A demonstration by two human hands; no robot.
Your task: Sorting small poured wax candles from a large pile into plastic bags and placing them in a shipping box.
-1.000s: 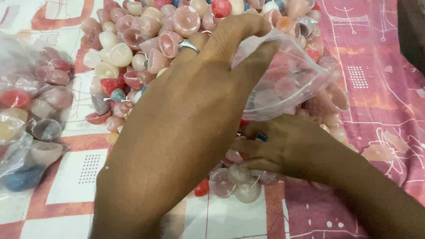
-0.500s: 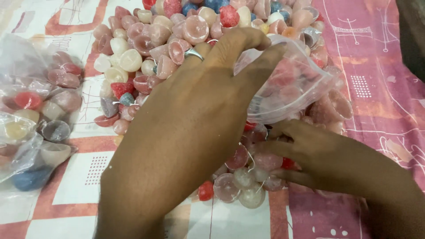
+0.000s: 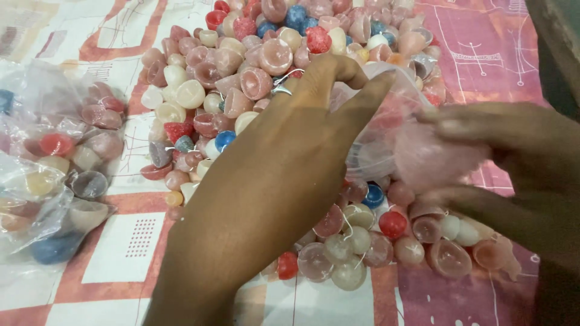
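Observation:
A big heap of small cup-shaped wax candles (image 3: 241,72), pink, cream, red and blue, with thin wicks, lies on a patterned cloth. My left hand (image 3: 272,181), with a ring on one finger, reaches over the heap and pinches the rim of a clear plastic bag (image 3: 377,130). The bag holds some candles. My right hand (image 3: 519,163), blurred, is at the right and grips a pale pink candle (image 3: 435,160) right beside the bag's opening.
At the left lie clear bags (image 3: 54,169) filled with candles. More loose candles (image 3: 386,241) sit below the held bag. The cloth (image 3: 121,253) is white with red-pink bands, and pink at the right (image 3: 483,54).
My right hand has come up from the loose candles under the bag and now holds a pink candle at the bag's side. My left hand has kept its hold on the bag.

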